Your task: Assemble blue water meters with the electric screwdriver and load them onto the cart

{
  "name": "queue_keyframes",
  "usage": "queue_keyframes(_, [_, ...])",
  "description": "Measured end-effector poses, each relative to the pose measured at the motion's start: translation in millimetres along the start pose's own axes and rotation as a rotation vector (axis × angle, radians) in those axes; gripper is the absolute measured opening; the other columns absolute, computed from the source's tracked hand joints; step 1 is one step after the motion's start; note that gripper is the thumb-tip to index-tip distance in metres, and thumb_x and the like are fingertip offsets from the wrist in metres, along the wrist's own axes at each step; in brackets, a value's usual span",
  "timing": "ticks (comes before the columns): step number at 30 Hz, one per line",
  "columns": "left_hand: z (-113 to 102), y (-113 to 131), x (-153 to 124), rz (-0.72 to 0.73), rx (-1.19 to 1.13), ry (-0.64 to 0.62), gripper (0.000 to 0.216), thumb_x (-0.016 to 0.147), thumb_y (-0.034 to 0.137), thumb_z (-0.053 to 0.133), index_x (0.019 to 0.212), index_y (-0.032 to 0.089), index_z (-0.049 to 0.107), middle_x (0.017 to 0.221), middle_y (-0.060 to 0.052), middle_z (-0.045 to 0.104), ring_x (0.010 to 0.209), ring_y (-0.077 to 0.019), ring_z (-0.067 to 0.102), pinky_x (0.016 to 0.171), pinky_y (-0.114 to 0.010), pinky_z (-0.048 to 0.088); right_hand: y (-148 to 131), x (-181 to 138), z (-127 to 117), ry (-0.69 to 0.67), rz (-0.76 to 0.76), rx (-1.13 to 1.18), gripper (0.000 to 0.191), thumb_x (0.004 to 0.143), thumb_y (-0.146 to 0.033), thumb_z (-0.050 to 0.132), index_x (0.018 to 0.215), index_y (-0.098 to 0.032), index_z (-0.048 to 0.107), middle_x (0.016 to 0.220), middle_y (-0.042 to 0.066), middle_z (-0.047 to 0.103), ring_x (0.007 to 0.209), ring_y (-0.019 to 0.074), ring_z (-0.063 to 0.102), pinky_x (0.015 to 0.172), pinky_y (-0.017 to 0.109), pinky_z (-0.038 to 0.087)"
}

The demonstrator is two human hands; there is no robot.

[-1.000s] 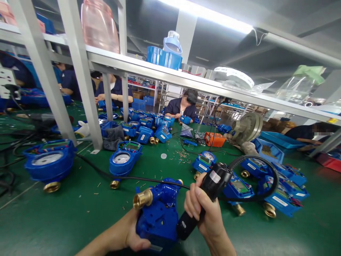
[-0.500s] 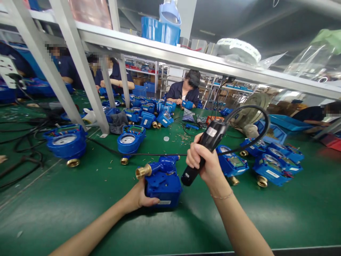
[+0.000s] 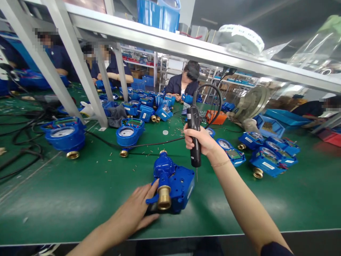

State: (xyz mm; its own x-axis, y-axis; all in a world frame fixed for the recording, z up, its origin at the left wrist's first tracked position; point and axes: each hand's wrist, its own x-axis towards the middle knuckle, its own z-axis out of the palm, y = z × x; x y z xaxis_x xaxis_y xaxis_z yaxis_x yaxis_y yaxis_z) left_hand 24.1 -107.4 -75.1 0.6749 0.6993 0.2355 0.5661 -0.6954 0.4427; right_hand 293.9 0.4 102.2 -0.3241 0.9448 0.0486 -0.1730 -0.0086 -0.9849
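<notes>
A blue water meter (image 3: pixel 164 166) with a brass threaded end lies face down on the green bench near the front edge. My left hand (image 3: pixel 141 206) grips its left side, fingers behind the brass end and thumb along the near side; part of the grip is hidden. In my right hand (image 3: pixel 199 138) is a black corded electric screwdriver (image 3: pixel 195 151), held upright. Its thin bit points down, just right of the meter's flat blue housing (image 3: pixel 183 181) and apart from it. Small holes show in that housing.
Several blue meters (image 3: pixel 268 161) stand at the right, and others (image 3: pixel 64 137) at the left. Loose screws (image 3: pixel 178 131) are scattered mid-bench. A black cable (image 3: pixel 154 143) crosses the bench. Overhead runs a shelf (image 3: pixel 186 48); a co-worker (image 3: pixel 183 83) sits opposite.
The meter has been turned so its brass end now faces me, and my left hand has shifted its grip. The screwdriver has swung from tilted to upright, its bit now visible.
</notes>
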Motion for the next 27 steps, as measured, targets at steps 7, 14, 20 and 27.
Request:
queue_keyframes(7, [-73,-21,44,0.191,0.104,0.025,0.056,0.094,0.030,0.052,0.146,0.040,0.032,0.139,-0.006,0.051,0.126,-0.0262,0.048,0.105,-0.043,0.038,18,-10,4,0.105,-0.020,0.043,0.018,0.075,-0.024,0.065,0.082,-0.019,0.050,0.047,-0.009,0.047,0.037,0.0063,0.039,0.039,0.019,0.035])
queue_keyframes(14, [-93,-1,109,0.573,-0.042,-0.342,0.028,0.092,0.038,0.056,0.120,0.035,0.058,0.132,0.000,0.060,0.138,-0.0255,0.035,0.117,-0.049,0.003,30,-14,2,0.186,-0.087,0.014,0.016,0.075,-0.021,0.063,0.084,-0.018,0.050,0.047,-0.009,0.047,0.035,0.0064,0.038,0.038,0.019,0.034])
queue_keyframes(20, [-85,13,120,0.270,-0.118,-0.167,0.044,0.087,0.060,0.051,0.099,0.019,0.062,0.101,-0.006,0.065,0.096,-0.0217,0.059,0.087,-0.032,0.041,40,-12,0,0.237,-0.089,0.100,0.019,0.074,-0.022,0.063,0.085,-0.019,0.048,0.046,-0.010,0.046,0.036,0.0062,0.038,0.039,0.019,0.034])
queue_keyframes(27, [-81,28,120,-0.176,0.195,-0.112,0.046,0.089,0.059,0.047,0.093,0.016,0.063,0.096,-0.009,0.065,0.085,-0.0256,0.064,0.068,-0.032,0.044,54,1,5,0.226,-0.100,0.142,0.021,0.074,-0.024,0.065,0.085,-0.020,0.048,0.047,-0.010,0.047,0.037,0.0067,0.039,0.040,0.020,0.035])
